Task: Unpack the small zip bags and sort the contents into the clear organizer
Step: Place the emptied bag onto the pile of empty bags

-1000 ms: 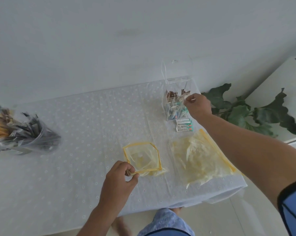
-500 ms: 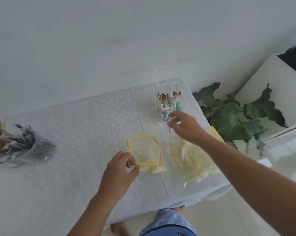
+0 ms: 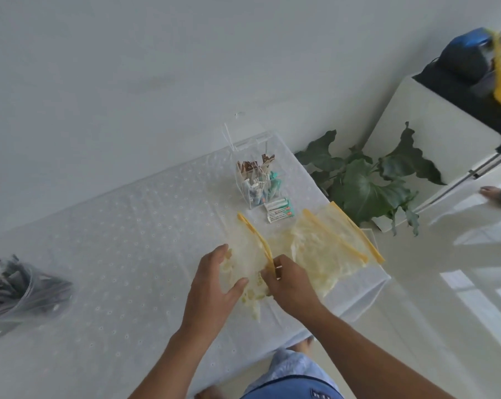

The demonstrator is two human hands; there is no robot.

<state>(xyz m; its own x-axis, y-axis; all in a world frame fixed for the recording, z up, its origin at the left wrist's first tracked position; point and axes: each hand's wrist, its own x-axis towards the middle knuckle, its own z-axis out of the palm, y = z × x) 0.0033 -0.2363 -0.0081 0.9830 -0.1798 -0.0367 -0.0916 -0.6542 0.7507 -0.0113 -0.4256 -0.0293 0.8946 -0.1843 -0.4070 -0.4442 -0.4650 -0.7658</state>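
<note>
A small clear zip bag (image 3: 250, 256) with a yellow zip strip lies flattened near the table's front edge. My left hand (image 3: 214, 280) rests on its left side with spread fingers. My right hand (image 3: 289, 283) pinches the near end of its yellow strip. The clear organizer (image 3: 256, 180) stands at the far right of the table, lid up, with brown, white and teal packets inside. A green-and-white packet (image 3: 279, 210) lies just in front of it.
Two more empty zip bags (image 3: 330, 249) lie by the table's right edge. A clear bag of dark sachets (image 3: 16, 295) sits at the left. A leafy plant (image 3: 367, 182) and a white cabinet (image 3: 433, 139) stand right of the table.
My right hand came back from the organizer to the small bag and took its zip strip. My left hand let go of the bag's corner and spread flat. The bag's mouth went from open to flat.
</note>
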